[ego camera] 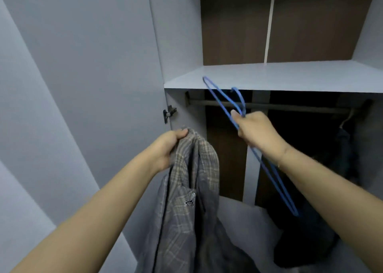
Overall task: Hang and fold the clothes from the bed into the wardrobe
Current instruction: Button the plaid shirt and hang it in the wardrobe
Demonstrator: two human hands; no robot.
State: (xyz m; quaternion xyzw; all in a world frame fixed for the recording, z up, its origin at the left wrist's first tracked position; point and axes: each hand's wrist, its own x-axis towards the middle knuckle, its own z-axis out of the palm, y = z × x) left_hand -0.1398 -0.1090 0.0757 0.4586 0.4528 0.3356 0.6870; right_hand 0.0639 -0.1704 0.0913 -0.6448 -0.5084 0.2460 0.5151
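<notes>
My left hand (165, 148) grips the top of a grey plaid shirt (192, 200), which hangs down in front of the open wardrobe. My right hand (257, 131) holds a blue wire hanger (219, 98) near its neck. The hanger is tilted, one end up by the shelf edge and the other end (290, 206) low beside my right forearm. Its hook sits just in front of the dark hanging rail (290, 108), apart from it. The shirt is not on the hanger.
The wardrobe has a pale shelf (279, 75) above the rail and an open door (93, 86) on the left with a hinge (169, 114). Dark clothes (344, 154) hang at the rail's right end, and a dark pile (300, 245) lies on the wardrobe floor.
</notes>
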